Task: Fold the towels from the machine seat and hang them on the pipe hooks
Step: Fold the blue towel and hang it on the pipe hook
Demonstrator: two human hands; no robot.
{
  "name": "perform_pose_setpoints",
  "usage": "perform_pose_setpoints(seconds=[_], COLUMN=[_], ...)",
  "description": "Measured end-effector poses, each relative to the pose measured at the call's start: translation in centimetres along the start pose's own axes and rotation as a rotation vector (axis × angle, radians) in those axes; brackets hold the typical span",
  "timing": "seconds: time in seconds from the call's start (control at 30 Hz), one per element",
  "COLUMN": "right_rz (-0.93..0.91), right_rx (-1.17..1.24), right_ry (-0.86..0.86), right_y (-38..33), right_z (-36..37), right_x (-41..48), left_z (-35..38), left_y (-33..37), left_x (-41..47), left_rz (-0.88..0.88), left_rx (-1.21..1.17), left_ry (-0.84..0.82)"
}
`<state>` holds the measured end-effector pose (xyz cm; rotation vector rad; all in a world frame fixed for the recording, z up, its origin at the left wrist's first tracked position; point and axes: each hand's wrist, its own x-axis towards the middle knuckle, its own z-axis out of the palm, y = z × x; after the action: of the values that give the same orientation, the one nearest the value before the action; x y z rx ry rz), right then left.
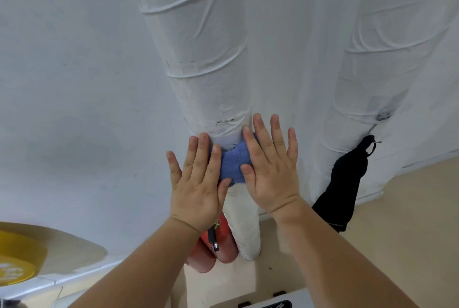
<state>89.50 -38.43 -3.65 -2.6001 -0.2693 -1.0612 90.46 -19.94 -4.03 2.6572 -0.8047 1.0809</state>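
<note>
Though half behind hands (198, 190) (270, 171), blue towel (233, 163).

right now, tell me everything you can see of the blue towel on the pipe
The blue towel is soft, fuzzy-looking cloth, bunched and creased, lying against the front of the white wrapped pipe. Only a middle strip of it shows. The left hand covers its left side and the right hand its right, both flat with straight fingers pressing it to the pipe. Its lower edge peeks out between the thumbs. Any hook under it is hidden.
</note>
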Motion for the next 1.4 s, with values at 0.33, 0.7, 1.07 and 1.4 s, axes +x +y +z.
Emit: perform_pose_setpoints(seconds=[0.33,0.7,1.07,1.4], right_rz=[0.067,0.198,0.391,0.565], right_rx=[0.035,-0.121,-0.132,-0.199], right_ry=[-0.116,-0.307,-0.369,-0.42], right_y=[-0.3,-2.4,-6.8,-14.8], right_z=[-0.6,-4.4,-8.7,-16.1], right_x=[-0.3,-1.3,-3.6,-7.0], left_z=[0.3,-4.4,-9.7,-18.5], left_y=[0.3,2.9,3.0,1.1], left_x=[-0.1,-0.4,-1.9,-3.5], left_rz=[0.002,-0.149,-0.22,-0.149], left_rx=[-0.046,0.092,0.096,-0.06], left_ry=[-0.009,-0.26,-0.42,-0.552])
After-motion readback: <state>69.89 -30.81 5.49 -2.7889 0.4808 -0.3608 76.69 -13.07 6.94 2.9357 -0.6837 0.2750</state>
